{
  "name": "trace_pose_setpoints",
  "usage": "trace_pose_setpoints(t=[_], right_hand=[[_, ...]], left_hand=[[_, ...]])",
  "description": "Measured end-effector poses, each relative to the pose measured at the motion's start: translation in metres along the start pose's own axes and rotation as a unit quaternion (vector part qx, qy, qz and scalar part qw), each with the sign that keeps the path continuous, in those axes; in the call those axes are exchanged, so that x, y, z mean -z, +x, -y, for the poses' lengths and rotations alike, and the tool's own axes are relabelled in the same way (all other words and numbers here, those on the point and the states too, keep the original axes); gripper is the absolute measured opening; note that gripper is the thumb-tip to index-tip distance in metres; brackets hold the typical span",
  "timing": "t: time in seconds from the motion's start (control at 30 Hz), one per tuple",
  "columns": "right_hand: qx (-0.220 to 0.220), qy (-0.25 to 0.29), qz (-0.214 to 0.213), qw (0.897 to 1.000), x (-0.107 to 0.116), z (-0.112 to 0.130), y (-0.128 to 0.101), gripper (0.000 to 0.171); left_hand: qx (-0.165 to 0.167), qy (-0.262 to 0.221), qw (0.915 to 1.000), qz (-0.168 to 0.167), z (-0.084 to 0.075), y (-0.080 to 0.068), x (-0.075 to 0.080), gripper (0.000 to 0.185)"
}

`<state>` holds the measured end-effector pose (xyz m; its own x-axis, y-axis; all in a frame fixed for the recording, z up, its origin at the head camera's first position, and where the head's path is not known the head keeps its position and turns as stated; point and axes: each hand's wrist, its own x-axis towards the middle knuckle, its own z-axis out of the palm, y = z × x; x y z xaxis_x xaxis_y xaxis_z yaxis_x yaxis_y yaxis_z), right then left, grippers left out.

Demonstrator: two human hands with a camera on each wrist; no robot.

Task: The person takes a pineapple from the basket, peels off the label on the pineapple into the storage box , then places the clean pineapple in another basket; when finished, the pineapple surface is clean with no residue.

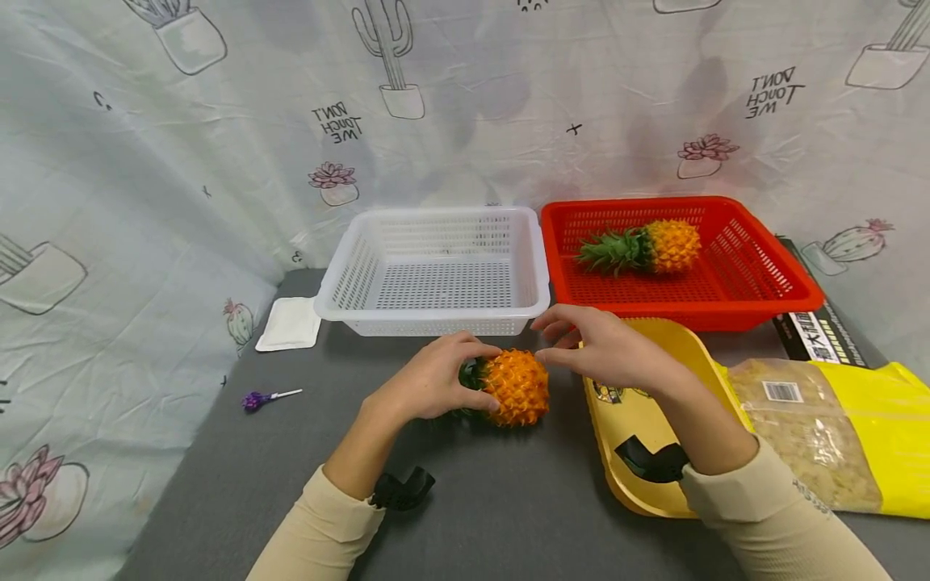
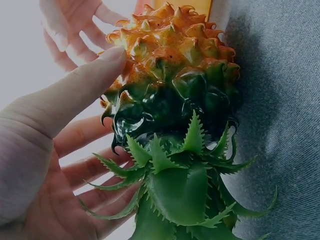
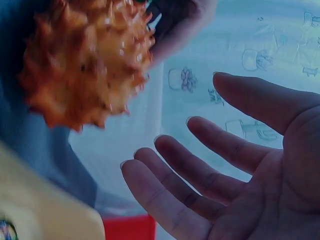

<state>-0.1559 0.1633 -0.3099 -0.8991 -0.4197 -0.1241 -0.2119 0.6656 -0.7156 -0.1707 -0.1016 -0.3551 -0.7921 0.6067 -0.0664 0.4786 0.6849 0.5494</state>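
Note:
A small artificial-looking pineapple (image 1: 517,387) with orange spikes lies at the middle of the grey table, its leafy end toward the left. My left hand (image 1: 443,379) holds it near the dark green base of the fruit. In the left wrist view the thumb (image 2: 90,80) presses the orange spikes, and the fingers reach behind the green leaves (image 2: 177,195). Just right of the fruit is my right hand (image 1: 606,347), fingers loosely extended and apart from it. The right wrist view shows this hand (image 3: 240,175) with a bare palm.
Behind the hands stand a white basket (image 1: 436,316) and a red basket (image 1: 726,311), the red one with a second pineapple (image 1: 672,246) in it. A yellow tray (image 1: 610,476) lies under my right forearm, beside a yellow bag (image 1: 806,436). At left are a white pad (image 1: 288,324) and a purple-topped stick (image 1: 254,400).

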Motion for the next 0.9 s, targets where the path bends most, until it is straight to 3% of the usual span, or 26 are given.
trace_pose_setpoints(t=[0.17,0.37,0.9], right_hand=[[0.018,0.001,0.017,1.0,-0.015,0.0,0.01,0.044],[0.033,-0.04,0.036,0.998,-0.033,0.001,0.016,0.063],[0.016,-0.093,0.026,0.995,-0.049,0.006,0.017,0.077]], left_hand=[[-0.004,0.004,1.0,-0.001,0.001,0.001,-0.001,0.071],[-0.005,0.013,0.9999,-0.011,0.002,0.001,-0.001,0.07],[0.021,0.028,0.999,-0.027,0.001,-0.003,0.0,0.068]])
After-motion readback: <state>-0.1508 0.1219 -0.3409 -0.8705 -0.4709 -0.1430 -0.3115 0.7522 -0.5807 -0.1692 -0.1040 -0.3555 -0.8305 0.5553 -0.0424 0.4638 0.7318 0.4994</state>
